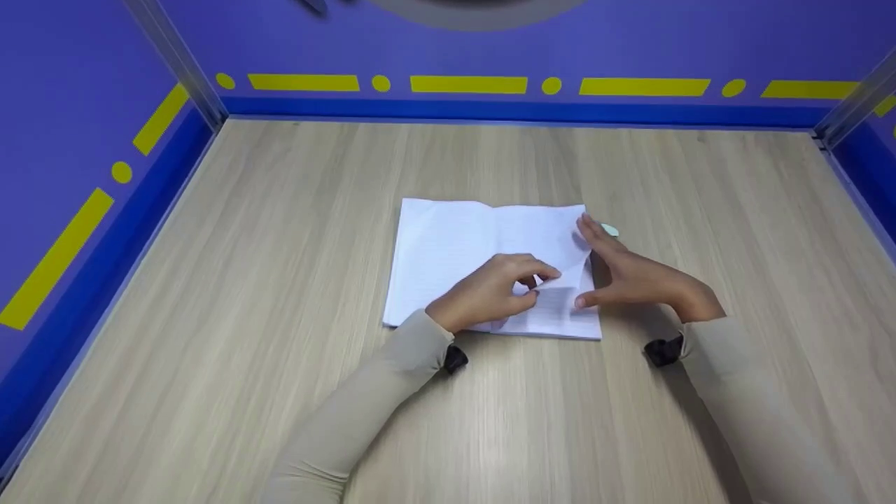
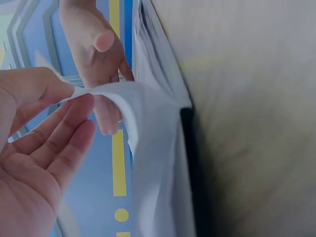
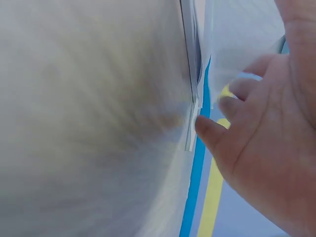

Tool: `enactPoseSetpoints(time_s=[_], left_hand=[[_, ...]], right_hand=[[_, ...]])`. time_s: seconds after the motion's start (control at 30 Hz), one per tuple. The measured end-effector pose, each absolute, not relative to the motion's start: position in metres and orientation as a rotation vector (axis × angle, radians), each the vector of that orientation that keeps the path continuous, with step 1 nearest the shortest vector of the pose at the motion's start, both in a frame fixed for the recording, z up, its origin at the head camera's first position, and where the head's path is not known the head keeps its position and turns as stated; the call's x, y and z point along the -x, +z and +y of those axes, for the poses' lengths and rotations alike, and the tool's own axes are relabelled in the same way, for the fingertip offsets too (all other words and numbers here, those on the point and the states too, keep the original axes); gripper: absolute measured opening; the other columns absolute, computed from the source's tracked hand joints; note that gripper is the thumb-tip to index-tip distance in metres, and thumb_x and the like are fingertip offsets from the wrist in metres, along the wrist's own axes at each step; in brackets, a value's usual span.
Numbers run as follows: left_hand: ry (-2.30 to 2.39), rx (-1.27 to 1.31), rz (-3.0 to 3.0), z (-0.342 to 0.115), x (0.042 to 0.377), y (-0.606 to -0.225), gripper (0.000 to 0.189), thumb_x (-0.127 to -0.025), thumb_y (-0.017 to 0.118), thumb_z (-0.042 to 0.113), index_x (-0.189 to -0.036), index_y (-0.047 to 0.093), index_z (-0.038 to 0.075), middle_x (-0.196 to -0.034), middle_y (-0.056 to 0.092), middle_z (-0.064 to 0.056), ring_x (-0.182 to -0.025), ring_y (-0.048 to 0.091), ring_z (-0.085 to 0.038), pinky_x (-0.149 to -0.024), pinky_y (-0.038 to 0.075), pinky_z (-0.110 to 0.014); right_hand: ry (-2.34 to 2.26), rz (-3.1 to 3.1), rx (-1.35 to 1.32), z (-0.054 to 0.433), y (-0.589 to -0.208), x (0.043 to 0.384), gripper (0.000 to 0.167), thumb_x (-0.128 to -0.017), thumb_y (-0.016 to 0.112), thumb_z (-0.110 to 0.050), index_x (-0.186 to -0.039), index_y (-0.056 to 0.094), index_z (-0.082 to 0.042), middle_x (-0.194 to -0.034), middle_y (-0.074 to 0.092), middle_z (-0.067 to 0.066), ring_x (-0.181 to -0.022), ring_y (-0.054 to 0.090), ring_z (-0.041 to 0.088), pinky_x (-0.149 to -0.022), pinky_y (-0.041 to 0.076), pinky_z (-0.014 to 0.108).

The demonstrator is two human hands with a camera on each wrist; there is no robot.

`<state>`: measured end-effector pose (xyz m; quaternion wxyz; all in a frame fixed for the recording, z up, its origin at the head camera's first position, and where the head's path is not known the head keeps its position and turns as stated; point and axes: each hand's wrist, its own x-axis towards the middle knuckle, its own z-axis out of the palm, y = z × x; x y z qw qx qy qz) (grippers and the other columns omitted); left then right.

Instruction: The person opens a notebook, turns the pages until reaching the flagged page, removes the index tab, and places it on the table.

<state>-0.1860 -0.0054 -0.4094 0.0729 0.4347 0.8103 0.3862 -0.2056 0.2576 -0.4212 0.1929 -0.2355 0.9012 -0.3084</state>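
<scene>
An open notebook [image 1: 441, 241] with white lined pages lies on the table in the head view. Over its right half my left hand [image 1: 490, 290] pinches a page between thumb and fingertips. In the left wrist view that lifted page [image 2: 148, 113] bends up in a curve from the stack. At the notebook's right edge is my right hand [image 1: 633, 280], fingers extended and spread, thumb over the lower right of the pages. The right wrist view shows this hand's thumb [image 3: 210, 131] close beside the notebook's edge [image 3: 195, 98].
A small pale green piece [image 1: 610, 229] shows behind the right hand. The wood-grain table [image 1: 301, 210] is bordered by blue panels [image 1: 462, 108] with yellow marks at the back and sides. Black wrist devices [image 1: 663, 351] sit under both sleeves.
</scene>
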Motion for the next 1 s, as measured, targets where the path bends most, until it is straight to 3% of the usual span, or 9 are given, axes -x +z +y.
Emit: enactPoseSetpoints(time_s=[0.33,0.57,0.8,1.0], left_hand=[[1.387,-1.217,2.497,-0.014,0.189,-0.402,0.033,-0.088,0.059,-0.001,-0.121,0.064,0.001,-0.108,0.07,-0.012,-0.087,0.067,-0.017,-0.08,0.054,-0.023],[1.566,-1.139,2.499,-0.022,0.192,-0.397,0.031,-0.087,0.061,0.0,-0.118,0.066,0.001,-0.103,0.071,-0.012,-0.081,0.063,-0.016,-0.078,0.056,-0.032],[1.656,-1.083,2.539,-0.031,0.195,-0.388,0.031,-0.087,0.062,0.002,-0.117,0.068,0.003,-0.113,0.071,-0.009,-0.093,0.065,-0.012,-0.08,0.052,-0.02],[1.68,-1.1,2.559,-0.037,0.197,-0.385,0.026,-0.087,0.064,0.002,-0.112,0.07,0.002,-0.109,0.072,-0.009,-0.096,0.066,-0.013,-0.083,0.052,-0.02]], right_hand=[[-0.972,2.573,0.615,0.259,-0.42,0.207,0.128,-0.074,0.082,-0.036,-0.153,-0.016,-0.015,-0.161,-0.019,0.011,-0.148,-0.013,0.031,-0.116,0.007,0.06],[-0.962,2.566,0.586,0.259,-0.42,0.208,0.128,-0.075,0.081,-0.039,-0.152,-0.018,-0.018,-0.161,-0.017,0.006,-0.149,-0.013,0.029,-0.117,0.007,0.058],[-0.94,2.56,0.612,0.26,-0.419,0.206,0.123,-0.076,0.08,-0.039,-0.154,-0.012,-0.018,-0.161,-0.018,0.005,-0.149,-0.014,0.028,-0.117,0.006,0.058],[-0.925,2.554,0.656,0.261,-0.42,0.206,0.12,-0.076,0.08,-0.039,-0.155,-0.007,-0.015,-0.162,-0.017,0.006,-0.149,-0.012,0.027,-0.117,0.007,0.058]])
